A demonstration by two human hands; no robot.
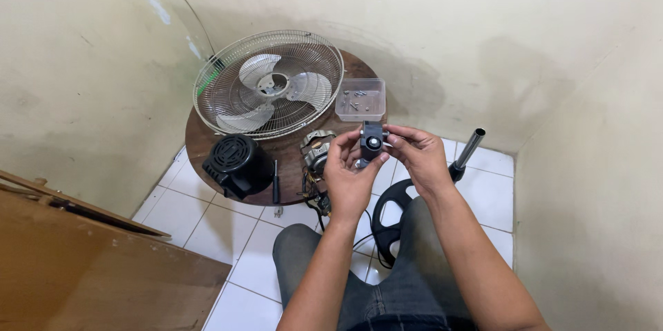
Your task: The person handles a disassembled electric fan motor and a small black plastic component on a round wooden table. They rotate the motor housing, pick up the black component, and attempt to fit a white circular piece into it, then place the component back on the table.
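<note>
Both hands pinch a small dark fan part point(372, 142): left hand point(349, 175), right hand point(418, 158).
Fan lies dismantled: grille point(268, 84) at eleven o'clock, motor point(317, 151) bare, screws in tray point(360, 99); reassembly remains.

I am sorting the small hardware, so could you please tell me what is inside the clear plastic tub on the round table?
The clear plastic tub holds a few small screws scattered at its bottom; their exact number and type are too small to tell.

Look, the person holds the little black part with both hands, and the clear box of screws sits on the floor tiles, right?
Not quite. In the head view both hands do hold the small black part, but the clear box of screws sits on the round wooden table, beside the fan cage.
</note>
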